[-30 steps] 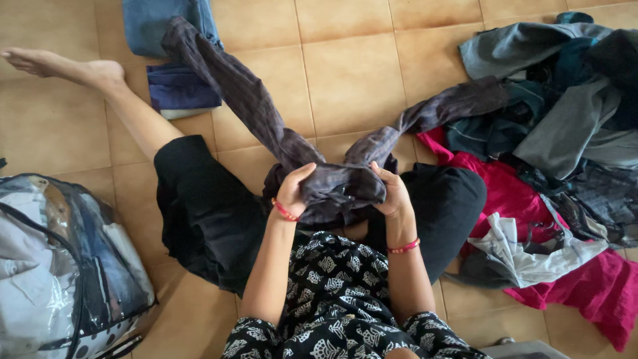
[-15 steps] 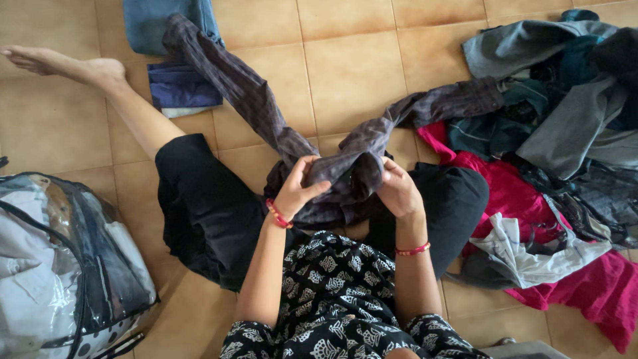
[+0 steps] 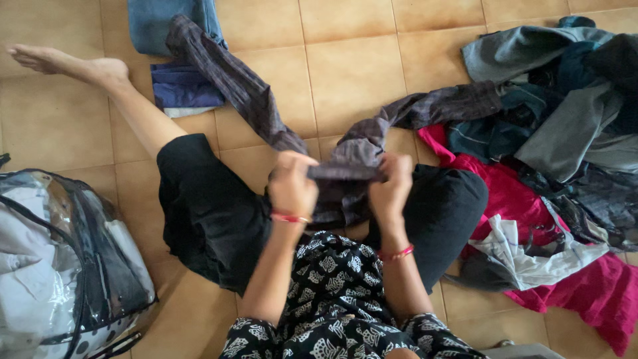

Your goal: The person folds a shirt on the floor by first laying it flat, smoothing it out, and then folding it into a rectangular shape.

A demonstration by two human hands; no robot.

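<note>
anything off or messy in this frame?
Nothing damaged or spilled. Both hands, left hand and right hand, grip the dark striped garment, its two long ends trailing unevenly over the tile floor. One end lies across the folded stack; the unsorted clothes heap sprawls at right.

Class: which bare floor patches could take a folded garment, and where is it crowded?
Bare tiles lie between the folded blue stack and the clothes heap. More by the clear bag, beside the foot. Crowded at right, and where both hands grip the dark striped garment.
</note>
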